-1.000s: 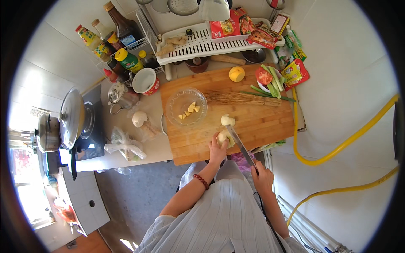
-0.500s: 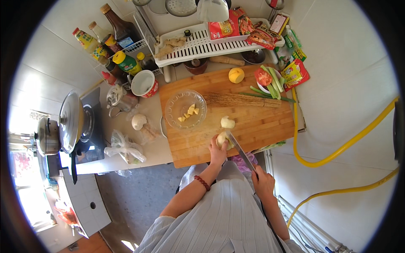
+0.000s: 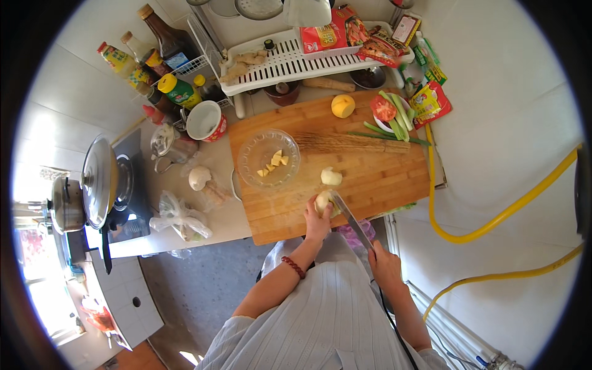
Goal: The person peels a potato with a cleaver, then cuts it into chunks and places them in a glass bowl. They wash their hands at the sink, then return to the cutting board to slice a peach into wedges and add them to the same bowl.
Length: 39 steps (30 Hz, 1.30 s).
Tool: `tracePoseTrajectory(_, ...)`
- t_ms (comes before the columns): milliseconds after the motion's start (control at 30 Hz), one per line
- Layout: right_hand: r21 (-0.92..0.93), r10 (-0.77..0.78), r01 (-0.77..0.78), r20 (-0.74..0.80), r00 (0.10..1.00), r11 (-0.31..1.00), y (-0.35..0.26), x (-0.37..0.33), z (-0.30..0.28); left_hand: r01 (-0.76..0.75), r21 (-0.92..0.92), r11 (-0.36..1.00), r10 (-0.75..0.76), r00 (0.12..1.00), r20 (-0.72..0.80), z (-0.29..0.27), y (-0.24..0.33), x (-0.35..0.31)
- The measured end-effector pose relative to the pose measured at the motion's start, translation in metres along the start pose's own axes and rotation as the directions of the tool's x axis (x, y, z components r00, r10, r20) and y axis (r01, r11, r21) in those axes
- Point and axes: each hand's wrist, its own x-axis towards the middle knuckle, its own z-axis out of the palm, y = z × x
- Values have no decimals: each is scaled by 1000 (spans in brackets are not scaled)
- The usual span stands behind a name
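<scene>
My left hand [image 3: 316, 223] holds a pale peeled piece of produce [image 3: 322, 201] down at the near edge of the wooden cutting board [image 3: 383, 177], fingers curled round its left side. In my right hand [image 3: 385, 265] is the handle of a kitchen knife [image 3: 353, 218]. Its blade slants up and left, and the tip end meets the right side of the held piece. A second pale piece [image 3: 331, 177] lies just beyond. To its left, a clear bowl [image 3: 247, 173] contains several yellowish chunks [image 3: 276, 161].
A bundle of dry straw stalks [image 3: 345, 143] crosses the board. Behind it sit a cut yellow-orange fruit [image 3: 343, 106] and a bowl with a tomato half [image 3: 383, 109] and green stalks [image 3: 401, 117]. Bottles [image 3: 174, 38] and a lidded pan [image 3: 98, 180] stand left; a yellow hose [image 3: 487, 233] hangs right.
The whole view has shifted slightly. Both hands, the knife and the held piece keep nearly the same places on the board.
</scene>
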Motion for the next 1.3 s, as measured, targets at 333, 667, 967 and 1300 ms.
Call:
tracePoseTrajectory(333, 26, -3, 1, 87, 996, 1000, -8, 16, 3, -18, -19, 1000, 19, 1000, 14, -1, -10, 9)
tracePoseTrajectory(667, 49, -1, -4, 100, 995, 999, -18, 32, 1, -31, -59, 998, 33, 999, 17, -3, -25, 19)
tracePoseTrajectory(967, 2, -19, 19, 58, 998, 1000, -21, 54, 35, -99, -49, 994, 102, 994, 46, -5, -35, 21)
tracePoseTrajectory(1300, -26, -109, 107, -74, 991, 994, -8, 58, 54, 97, -259, 961, -70, 991, 113, -13, -10, 5)
